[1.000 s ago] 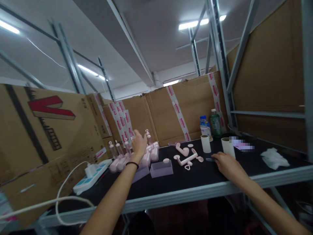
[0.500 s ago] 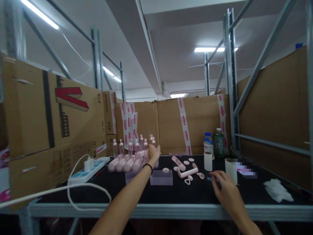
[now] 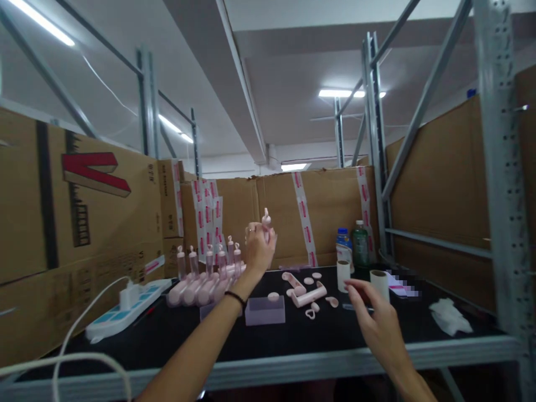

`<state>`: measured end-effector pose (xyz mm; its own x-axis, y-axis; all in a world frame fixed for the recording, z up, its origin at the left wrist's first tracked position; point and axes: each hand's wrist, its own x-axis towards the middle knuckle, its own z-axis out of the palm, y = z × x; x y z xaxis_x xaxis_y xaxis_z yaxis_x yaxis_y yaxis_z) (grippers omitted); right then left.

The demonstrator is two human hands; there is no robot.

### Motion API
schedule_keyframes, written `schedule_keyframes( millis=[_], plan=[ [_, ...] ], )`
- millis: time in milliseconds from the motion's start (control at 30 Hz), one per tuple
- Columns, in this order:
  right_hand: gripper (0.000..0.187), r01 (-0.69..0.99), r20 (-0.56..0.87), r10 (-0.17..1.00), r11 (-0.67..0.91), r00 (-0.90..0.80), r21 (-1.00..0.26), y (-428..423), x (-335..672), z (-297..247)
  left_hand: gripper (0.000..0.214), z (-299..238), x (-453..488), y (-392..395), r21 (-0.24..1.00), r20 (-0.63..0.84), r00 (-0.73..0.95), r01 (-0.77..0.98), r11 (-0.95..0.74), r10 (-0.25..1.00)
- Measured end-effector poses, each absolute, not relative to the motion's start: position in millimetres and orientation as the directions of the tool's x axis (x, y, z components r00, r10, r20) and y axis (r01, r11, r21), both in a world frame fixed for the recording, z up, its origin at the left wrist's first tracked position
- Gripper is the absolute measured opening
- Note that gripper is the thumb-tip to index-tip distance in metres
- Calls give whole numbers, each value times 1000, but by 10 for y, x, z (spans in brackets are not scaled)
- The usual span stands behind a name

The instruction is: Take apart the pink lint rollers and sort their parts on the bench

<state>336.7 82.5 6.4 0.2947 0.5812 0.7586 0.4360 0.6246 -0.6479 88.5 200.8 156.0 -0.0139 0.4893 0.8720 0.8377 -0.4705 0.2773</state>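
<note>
Lifted since the earlier frame, the left hand had risen from the row of tubes, and the right hand had come up off the clear strip. The left fingers were clamped on a pink stick with a looped top; only its upper end showed above them, the rest being hidden in the grip. A pale curve at that hand's left edge was too blurred to name.

Right fingertips hung above the strip, just beside a white roll; whether they were pressed together or pinched anything could not be told. That hand covered part of the strip and the lower part of a second roll. The left forearm crossed one lilac box, leaving another box in plain view. Pixelation masked part of a flat purple item on the table.
</note>
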Motion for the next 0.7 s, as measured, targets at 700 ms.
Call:
schedule_keyframes(
  millis=[700],
  plan=[
    [50, -12, 557, 744, 603, 369, -797, 604, 2710, 597, 13, 1338, 1036, 823, 682, 728, 206, -318, -659, 654]
  ],
)
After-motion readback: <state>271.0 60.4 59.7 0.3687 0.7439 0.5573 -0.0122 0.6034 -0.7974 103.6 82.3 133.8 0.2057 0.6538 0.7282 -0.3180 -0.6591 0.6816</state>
